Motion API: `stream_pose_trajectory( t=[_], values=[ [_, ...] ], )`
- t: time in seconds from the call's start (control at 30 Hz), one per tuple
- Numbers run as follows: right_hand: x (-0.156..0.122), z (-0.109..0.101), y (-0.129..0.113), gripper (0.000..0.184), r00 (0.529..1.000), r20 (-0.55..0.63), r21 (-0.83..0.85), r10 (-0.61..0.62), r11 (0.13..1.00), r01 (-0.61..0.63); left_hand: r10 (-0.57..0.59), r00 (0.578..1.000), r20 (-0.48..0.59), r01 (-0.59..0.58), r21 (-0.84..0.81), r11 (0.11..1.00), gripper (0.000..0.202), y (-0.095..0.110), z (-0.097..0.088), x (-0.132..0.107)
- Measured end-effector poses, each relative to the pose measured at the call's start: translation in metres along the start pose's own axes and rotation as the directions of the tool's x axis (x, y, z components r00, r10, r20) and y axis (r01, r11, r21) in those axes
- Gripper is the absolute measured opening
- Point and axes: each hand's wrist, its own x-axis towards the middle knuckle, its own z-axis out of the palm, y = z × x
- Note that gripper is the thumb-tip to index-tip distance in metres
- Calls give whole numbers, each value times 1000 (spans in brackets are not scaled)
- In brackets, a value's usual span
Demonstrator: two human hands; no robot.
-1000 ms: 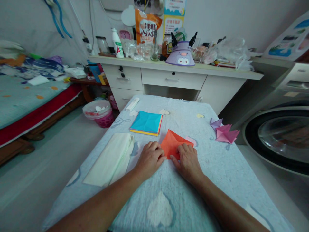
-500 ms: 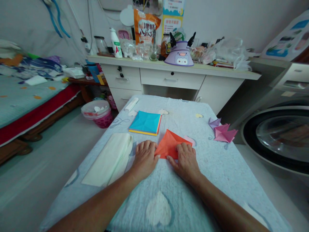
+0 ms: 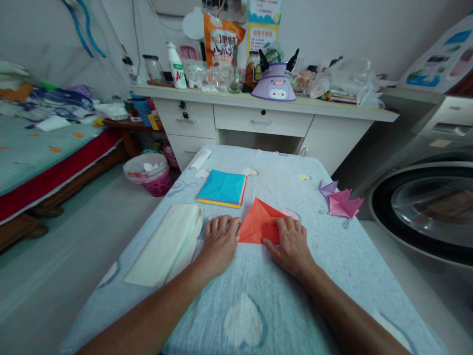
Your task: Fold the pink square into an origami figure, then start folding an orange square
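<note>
An orange folded paper [image 3: 258,224] lies flat on the light blue cloth-covered table [image 3: 332,266] in front of me. My left hand [image 3: 219,242] rests palm down at the paper's left corner, fingers spread and touching its edge. My right hand [image 3: 293,241] lies flat over the paper's right corner, fingers stretched out and pressing it to the cloth. Neither hand grips anything.
A stack of coloured paper squares [image 3: 222,188], blue on top, lies beyond the orange paper. Folded pink and purple paper shapes [image 3: 342,201] sit at the right. A cream folded cloth [image 3: 168,244] lies to the left. A cluttered desk [image 3: 266,106], a pink bin [image 3: 150,172] and a washing machine [image 3: 424,207] surround the table.
My left hand slid left off the orange paper to its left corner. My right hand moved right to the right corner, so more of the paper's lower edge shows.
</note>
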Motion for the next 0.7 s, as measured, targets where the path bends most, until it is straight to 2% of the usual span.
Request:
stream_pose_trajectory(
  t=[0.43,0.6,0.7],
  values=[
    [-2,0,38,60,999,41,24,16,1000,-17,28,1000,6,-28,24,999,38,-2,2,-1],
    [-2,-3,48,62,996,83,46,16,999,-20,73,994,-84,-68,67,995,44,-4,5,-1],
    [-2,-5,51,64,994,108,47,27,998,-32,201,966,-162,-189,86,978,49,-6,8,1]
  ],
)
